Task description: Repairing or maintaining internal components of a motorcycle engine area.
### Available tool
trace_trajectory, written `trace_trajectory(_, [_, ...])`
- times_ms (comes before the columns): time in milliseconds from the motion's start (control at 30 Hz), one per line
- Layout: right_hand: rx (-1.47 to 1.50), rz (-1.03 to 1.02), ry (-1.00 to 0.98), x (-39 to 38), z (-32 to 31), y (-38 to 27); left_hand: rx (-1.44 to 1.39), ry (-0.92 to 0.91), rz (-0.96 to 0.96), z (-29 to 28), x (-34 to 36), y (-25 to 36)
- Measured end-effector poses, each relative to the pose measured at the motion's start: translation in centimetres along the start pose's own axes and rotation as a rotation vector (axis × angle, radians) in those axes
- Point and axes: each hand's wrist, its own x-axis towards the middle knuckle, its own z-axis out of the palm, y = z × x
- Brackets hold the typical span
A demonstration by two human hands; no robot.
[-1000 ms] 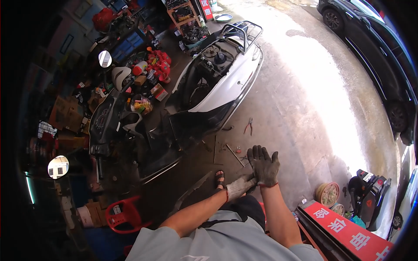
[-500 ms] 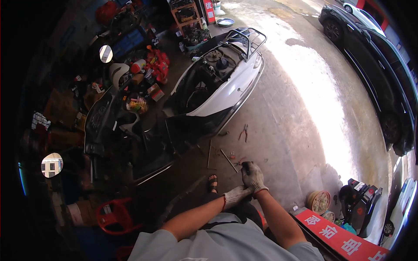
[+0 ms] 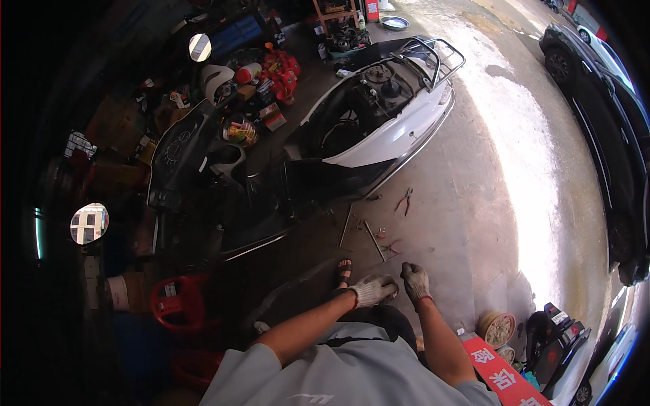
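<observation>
Both of my hands wear off-white knit gloves and are held low in front of my body, a small gap between them. My left hand (image 3: 376, 291) has its fingers curled in; what they hold, if anything, does not show. My right hand (image 3: 415, 282) is closed too, dark at the fingertips, its grip hidden. On the floor just beyond lie red-handled pliers (image 3: 391, 247) and a long metal bar tool (image 3: 374, 241). A second bar tool (image 3: 346, 226) is to their left, and another pair of pliers (image 3: 407, 201) lies farther off.
A white and black scooter (image 3: 379, 145) with its seat area uncovered stands ahead. Red plastic chair (image 3: 177, 304) at left; red sign board (image 3: 497, 369) and round basket (image 3: 497, 328) at right. Cluttered goods (image 3: 271, 74) fill the far left. A dark car (image 3: 596, 135) is parked far right.
My hands, touching before, have come apart; the left is closer to the sandalled foot's right side. The view has turned left, so the scooter and tools appear farther right.
</observation>
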Motion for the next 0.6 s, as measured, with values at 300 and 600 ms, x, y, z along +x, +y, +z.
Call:
trace_trajectory(300, [0.176,0.647,0.012,-2.4,-4.6,18.0,-0.329,0.736,-0.287,-2.0,-6.5,-19.9])
trace_trajectory(600, [0.544,0.719,-0.079,-2.9,-5.4,24.3,-0.654,0.668,-0.518,-3.4,-6.9,-32.3])
